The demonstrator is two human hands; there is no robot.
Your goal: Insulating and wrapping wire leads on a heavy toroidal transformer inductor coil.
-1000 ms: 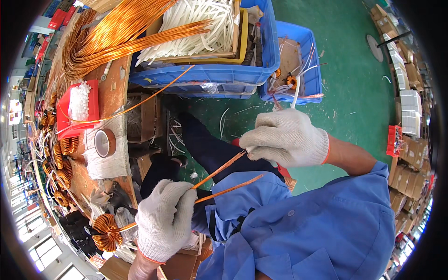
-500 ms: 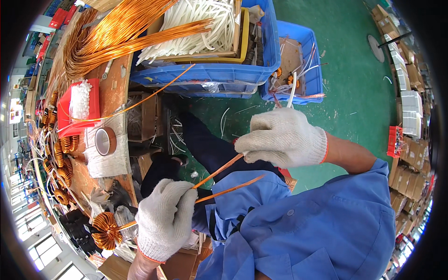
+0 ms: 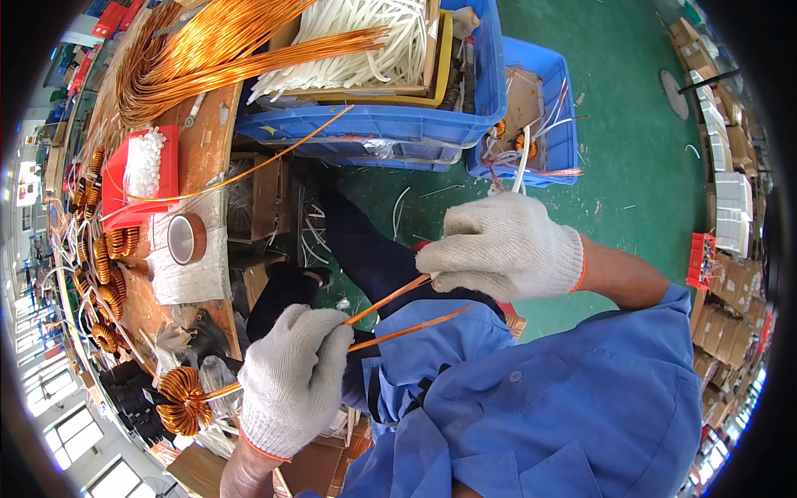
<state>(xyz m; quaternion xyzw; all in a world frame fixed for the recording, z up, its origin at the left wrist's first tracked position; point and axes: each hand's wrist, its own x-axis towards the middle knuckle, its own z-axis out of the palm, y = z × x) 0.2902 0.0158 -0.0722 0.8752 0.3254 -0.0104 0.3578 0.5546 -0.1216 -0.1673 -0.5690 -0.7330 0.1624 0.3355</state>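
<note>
My left hand (image 3: 295,382), in a white knitted glove, is closed around copper wires. They run from a copper-wound ring coil (image 3: 184,401) that hangs just beyond this hand, by the bench edge. Two wire lengths come out on its other side. The upper copper wire (image 3: 386,300) reaches up to my gloved right hand (image 3: 502,249), whose thumb and fingers pinch its far part. The lower copper wire (image 3: 419,329) ends loose above my blue clothing. A white sleeve tube (image 3: 521,162) sticks up behind my right hand; whether that hand holds it is hidden.
The wooden bench (image 3: 212,141) at left carries bundled copper wire (image 3: 207,50), a red box (image 3: 116,195) of white pieces, a tape roll (image 3: 198,238) and several finished coils (image 3: 108,290). Blue crates (image 3: 374,124) stand ahead; a smaller blue bin (image 3: 569,124) sits on the green floor.
The view has shifted slightly. Both hands keep nearly the same place and grip on the copper wire, and the coil hangs a little higher in the picture.
</note>
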